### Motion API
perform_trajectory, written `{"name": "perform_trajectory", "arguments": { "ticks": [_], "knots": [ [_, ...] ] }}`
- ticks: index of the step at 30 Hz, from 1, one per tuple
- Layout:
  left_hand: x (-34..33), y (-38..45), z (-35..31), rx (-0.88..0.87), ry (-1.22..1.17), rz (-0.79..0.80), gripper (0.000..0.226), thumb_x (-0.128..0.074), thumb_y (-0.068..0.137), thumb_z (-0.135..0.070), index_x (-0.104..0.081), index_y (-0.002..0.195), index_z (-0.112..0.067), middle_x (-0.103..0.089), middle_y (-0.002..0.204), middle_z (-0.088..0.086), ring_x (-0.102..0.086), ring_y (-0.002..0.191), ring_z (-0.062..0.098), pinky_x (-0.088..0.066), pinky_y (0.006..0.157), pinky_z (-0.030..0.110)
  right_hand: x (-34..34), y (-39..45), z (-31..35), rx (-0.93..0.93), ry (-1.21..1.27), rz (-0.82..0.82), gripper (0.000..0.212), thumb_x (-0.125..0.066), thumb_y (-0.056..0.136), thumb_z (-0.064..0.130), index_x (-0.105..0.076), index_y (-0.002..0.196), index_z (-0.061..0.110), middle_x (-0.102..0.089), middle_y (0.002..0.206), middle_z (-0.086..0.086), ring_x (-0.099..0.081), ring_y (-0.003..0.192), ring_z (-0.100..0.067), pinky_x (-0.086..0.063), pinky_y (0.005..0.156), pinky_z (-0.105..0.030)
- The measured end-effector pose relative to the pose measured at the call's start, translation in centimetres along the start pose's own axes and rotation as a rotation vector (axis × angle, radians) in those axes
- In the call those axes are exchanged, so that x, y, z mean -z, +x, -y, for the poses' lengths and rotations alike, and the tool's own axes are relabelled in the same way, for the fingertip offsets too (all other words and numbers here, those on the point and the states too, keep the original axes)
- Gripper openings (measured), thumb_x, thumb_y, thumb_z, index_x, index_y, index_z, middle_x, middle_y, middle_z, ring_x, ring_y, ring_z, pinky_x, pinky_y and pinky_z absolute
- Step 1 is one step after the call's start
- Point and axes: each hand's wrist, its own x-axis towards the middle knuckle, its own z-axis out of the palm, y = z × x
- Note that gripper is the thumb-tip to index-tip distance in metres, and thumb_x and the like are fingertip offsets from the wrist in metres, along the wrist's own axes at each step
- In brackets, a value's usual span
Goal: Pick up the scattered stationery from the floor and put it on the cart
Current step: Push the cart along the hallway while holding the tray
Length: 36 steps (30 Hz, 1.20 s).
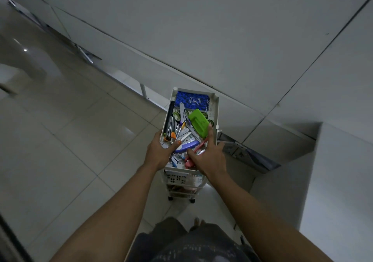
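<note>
Your left hand (161,148) grips cart tray rim (163,124) | stationery piled in tray between your hands, tray's long axis running away from you | your right hand (207,154), fingers spread, presses on pile beside green hole punch (198,123)

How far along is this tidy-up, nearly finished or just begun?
It looks nearly done. The cart's top tray already holds a blue notebook, a green hole punch and a heap of staplers and pens. Both hands, left hand and right hand, are in that heap, settling items. No stationery shows on the visible floor.
</note>
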Motion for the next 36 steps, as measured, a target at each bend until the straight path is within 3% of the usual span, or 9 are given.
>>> {"name": "perform_trajectory", "arguments": {
  "ticks": [5, 9, 13, 16, 20, 24, 27, 32, 36],
  "knots": [
    [0.8, 0.3, 0.4, -0.008, 0.005, 0.025, 0.063, -0.07, 0.076, -0.057, -0.049, 0.128, -0.028, -0.06, 0.11, -0.011, -0.058, 0.098, 0.012, -0.044, 0.08, 0.027, -1.0, -0.2, 0.5, -0.021, -0.011, -0.015, 0.114, -0.066, 0.065, 0.073, 0.014, 0.144, 0.055, -0.042, 0.12, -0.02, -0.062, 0.096, -0.036, -0.052, 0.083, -0.035],
    [0.7, 0.3, -0.3, 0.02, -0.026, 0.056, 0.05, -0.051, 0.087, -0.062, -0.048, 0.127, -0.031, -0.062, 0.104, -0.01, -0.06, 0.095, 0.014, -0.039, 0.075, 0.025, -0.9, -0.2, 0.4, -0.07, -0.038, -0.056, 0.099, -0.053, 0.068, 0.08, 0.011, 0.141, 0.06, -0.045, 0.121, -0.02, -0.062, 0.097, -0.038, -0.054, 0.082, -0.041],
    [0.9, 0.1, -0.4, 0.053, -0.017, 0.08, 0.056, -0.039, 0.09, -0.066, -0.043, 0.132, -0.031, -0.061, 0.107, -0.006, -0.056, 0.091, 0.015, -0.038, 0.078, 0.026, -1.2, -0.9, 0.8, -0.063, -0.148, -0.175, 0.075, -0.028, 0.08, 0.078, 0.002, 0.145, 0.055, -0.054, 0.095, -0.005, -0.059, 0.086, -0.022, -0.052, 0.076, -0.033],
    [1.2, 0.0, 0.0, 0.049, -0.025, 0.108, 0.057, -0.037, 0.088, -0.068, -0.039, 0.133, -0.032, -0.061, 0.105, -0.006, -0.058, 0.091, 0.017, -0.041, 0.078, 0.028, -1.6, -1.1, 1.2, -0.114, -0.184, -0.372, 0.064, -0.036, 0.091, 0.06, -0.026, 0.148, 0.034, -0.059, 0.1, -0.005, -0.057, 0.088, -0.019, -0.046, 0.075, -0.031],
    [1.2, -0.3, 0.4, 0.045, -0.014, 0.121, 0.058, -0.041, 0.091, -0.063, -0.035, 0.137, -0.029, -0.057, 0.104, -0.009, -0.054, 0.091, 0.014, -0.037, 0.078, 0.026, -2.6, -2.5, 2.2, -0.44, -0.104, -0.571, 0.053, -0.049, 0.091, 0.049, -0.048, 0.129, 0.012, -0.052, 0.117, -0.012, -0.052, 0.106, -0.029, -0.043, 0.087, -0.041],
    [1.1, 0.1, 0.4, 0.034, 0.011, 0.149, 0.062, -0.042, 0.092, -0.059, -0.031, 0.142, -0.024, -0.056, 0.127, 0.003, -0.057, 0.11, 0.024, -0.04, 0.084, 0.03, -4.1, -3.6, 3.5, -0.627, 0.187, -0.657, 0.04, -0.051, 0.094, 0.044, -0.056, 0.112, 0.008, -0.049, 0.108, -0.008, -0.051, 0.093, -0.025, -0.042, 0.076, -0.033],
    [1.0, 0.7, 0.1, 0.086, 0.019, 0.123, 0.069, -0.043, 0.093, -0.057, -0.025, 0.147, -0.017, -0.031, 0.148, 0.011, -0.044, 0.128, 0.03, -0.037, 0.099, 0.037, -3.8, -3.5, 3.4, -0.637, 0.281, -0.687, 0.027, -0.05, 0.097, 0.032, -0.063, 0.1, 0.009, -0.054, 0.099, -0.007, -0.054, 0.086, -0.025, -0.032, 0.068, -0.028],
    [1.4, 4.8, -2.7, 0.041, -0.005, -0.066, 0.064, -0.047, 0.094, -0.047, -0.032, 0.142, -0.007, -0.03, 0.14, 0.019, -0.043, 0.124, 0.035, -0.038, 0.102, 0.042, -3.9, -3.8, 3.4, -0.623, 0.285, -0.685, 0.023, -0.049, 0.096, 0.027, -0.065, 0.097, 0.01, -0.062, 0.093, -0.011, -0.055, 0.081, -0.024, -0.036, 0.066, -0.03],
    [0.5, 9.7, -4.5, 0.05, 0.097, 0.078, 0.051, -0.041, 0.1, -0.032, -0.03, 0.145, -0.01, -0.035, 0.143, 0.02, -0.047, 0.122, 0.037, -0.039, 0.097, 0.04, -3.5, -4.0, 3.2, -0.599, 0.309, -0.602, 0.027, -0.044, 0.098, 0.034, -0.065, 0.097, 0.016, -0.066, 0.091, -0.005, -0.059, 0.08, -0.022, -0.048, 0.07, -0.033]
  ]
}}
